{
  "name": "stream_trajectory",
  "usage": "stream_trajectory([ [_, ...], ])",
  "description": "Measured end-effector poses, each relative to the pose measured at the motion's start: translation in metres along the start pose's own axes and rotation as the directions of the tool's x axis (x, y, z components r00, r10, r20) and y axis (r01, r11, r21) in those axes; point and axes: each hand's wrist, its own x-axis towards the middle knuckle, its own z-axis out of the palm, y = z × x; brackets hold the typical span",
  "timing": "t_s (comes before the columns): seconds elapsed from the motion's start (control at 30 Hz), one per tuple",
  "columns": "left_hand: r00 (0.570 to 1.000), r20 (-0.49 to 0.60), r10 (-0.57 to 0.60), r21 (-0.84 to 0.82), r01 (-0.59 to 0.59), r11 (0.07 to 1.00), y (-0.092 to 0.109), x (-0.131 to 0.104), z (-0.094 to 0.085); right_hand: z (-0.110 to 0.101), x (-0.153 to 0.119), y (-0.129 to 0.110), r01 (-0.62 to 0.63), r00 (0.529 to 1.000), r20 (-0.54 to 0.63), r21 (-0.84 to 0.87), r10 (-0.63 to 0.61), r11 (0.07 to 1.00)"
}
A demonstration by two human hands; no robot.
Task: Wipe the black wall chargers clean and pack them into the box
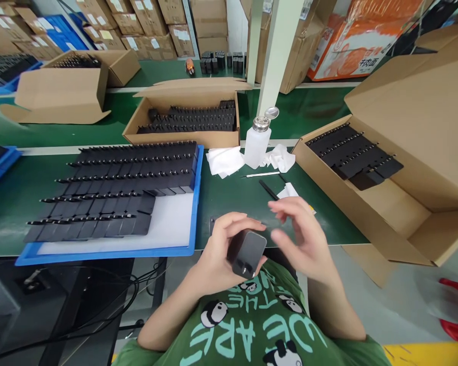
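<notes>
One black block [251, 248] in your left hand [217, 252], your right hand [309, 239] free

Your left fingers curl round the block, a smooth piece with rounded corners, held at the near edge of the green tabletop [225, 195]. Your right hand is half open just beside it, thumb and fingers apart, gripping nothing. Bare surface lies beyond, between the blue-rimmed tray [194, 218] on the left and the open cardboard box [336, 190] on the right. Farther back are crumpled white tissue [283, 158] and a translucent bottle [256, 146].
</notes>
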Motion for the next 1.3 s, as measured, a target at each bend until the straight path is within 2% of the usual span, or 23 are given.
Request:
stream_trajectory([
  [0.07,0.991,0.13,-0.037,-0.119,0.053,0.992,0.001,0.004,-0.004,-0.006,0.0,-0.002,0.087,0.964,0.24,0.11,-0.111,0.99],
  [0.1,0.978,0.195,-0.069,-0.158,0.101,0.982,0.002,0.006,-0.007,-0.008,0.0,-0.003,0.114,0.938,0.313,0.135,-0.152,0.984],
  [0.17,0.946,0.289,-0.144,-0.135,0.189,0.973,0.003,0.009,-0.016,-0.013,-0.005,-0.004,0.109,0.921,0.359,0.141,-0.153,0.984],
  [0.23,0.943,0.269,-0.198,-0.005,0.207,0.978,0.003,0.009,-0.029,-0.017,-0.014,0.0,0.017,0.953,0.296,0.14,-0.058,0.99],
  [0.3,0.967,0.145,-0.209,0.172,0.184,0.968,0.001,0.004,-0.046,-0.016,-0.027,0.009,-0.141,0.983,0.134,0.107,0.126,0.984],
  [0.33,0.976,0.078,-0.204,0.259,0.178,0.949,-0.002,0.0,-0.054,-0.013,-0.034,0.015,-0.235,0.972,0.025,0.075,0.234,0.969],
  [0.37,0.978,0.032,-0.208,0.331,0.186,0.925,-0.005,-0.005,-0.061,-0.007,-0.041,0.022,-0.329,0.94,-0.082,0.041,0.331,0.943],
  [0.43,0.964,0.014,-0.264,0.419,0.234,0.877,-0.015,-0.015,-0.069,0.008,-0.052,0.033,-0.501,0.846,-0.205,0.013,0.493,0.865],
  [0.5,0.934,0.054,-0.354,0.468,0.29,0.835,-0.027,-0.022,-0.07,0.026,-0.058,0.04,-0.611,0.778,-0.148,0.051,0.611,0.79],
  [0.57,0.897,0.082,-0.435,0.504,0.339,0.794,-0.037,-0.025,-0.067,0.039,-0.059,0.042,-0.639,0.767,-0.001,0.079,0.641,0.765],
  [0.63,0.865,0.079,-0.496,0.53,0.385,0.755,-0.045,-0.025,-0.063,0.043,-0.058,0.041,-0.602,0.795,0.116,0.03,0.596,0.798],
  [0.73,0.843,0.069,-0.534,0.546,0.416,0.727,-0.05,-0.024,-0.061,0.037,-0.055,0.044,-0.499,0.843,0.178,-0.095,0.508,0.861],
  [0.8,0.843,0.073,-0.533,0.552,0.411,0.725,-0.05,-0.024,-0.065,0.032,-0.053,0.049,-0.445,0.861,0.211,-0.129,0.463,0.886],
  [0.97,0.869,0.19,-0.457,0.571,0.281,0.771,-0.043,-0.02,-0.084,0.028,-0.045,0.054,-0.377,0.868,0.307,-0.107,0.391,0.92],
  [1.07,0.902,0.21,-0.376,0.599,0.185,0.779,-0.038,-0.015,-0.094,0.026,-0.036,0.049,-0.363,0.874,0.293,-0.14,0.389,0.921],
  [1.17,0.918,0.221,-0.33,0.646,0.116,0.754,-0.036,-0.01,-0.096,0.025,-0.027,0.043,-0.325,0.885,0.266,-0.232,0.381,0.917],
  [1.3,0.926,0.231,-0.297,0.7,0.054,0.712,-0.038,-0.007,-0.092,0.031,-0.02,0.043,-0.201,0.905,0.302,-0.317,0.299,0.927],
])
